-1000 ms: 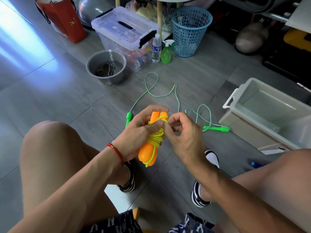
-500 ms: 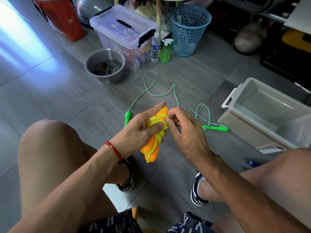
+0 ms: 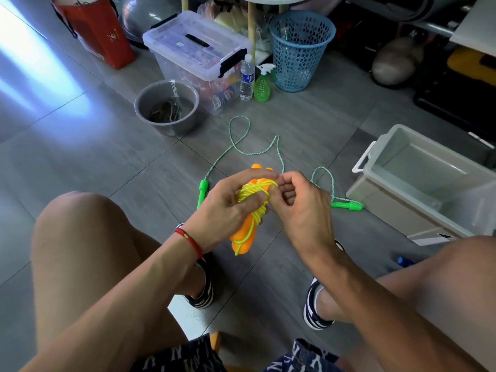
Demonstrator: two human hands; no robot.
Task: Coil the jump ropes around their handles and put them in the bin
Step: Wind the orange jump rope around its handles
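Note:
My left hand (image 3: 226, 208) grips the two orange handles (image 3: 243, 237) of a jump rope, held together above the floor. Yellow-green cord (image 3: 253, 196) is coiled round their upper part. My right hand (image 3: 303, 208) pinches that cord at the top right of the coil. A second jump rope (image 3: 257, 151), green with green handles (image 3: 346, 205), lies uncoiled on the floor behind my hands. An open grey bin (image 3: 418, 189) with white handles sits on the floor to the right.
A grey bowl (image 3: 167, 108), a lidded clear storage box (image 3: 198, 57), a water bottle (image 3: 247, 79), a green spray bottle (image 3: 261, 85) and a blue mesh basket (image 3: 302, 49) stand at the back. My knees and sandalled feet frame the floor space below.
The handles have tilted so their lower ends point down-left. My right hand has worked the cord at the top of the coil, staying close to my left hand.

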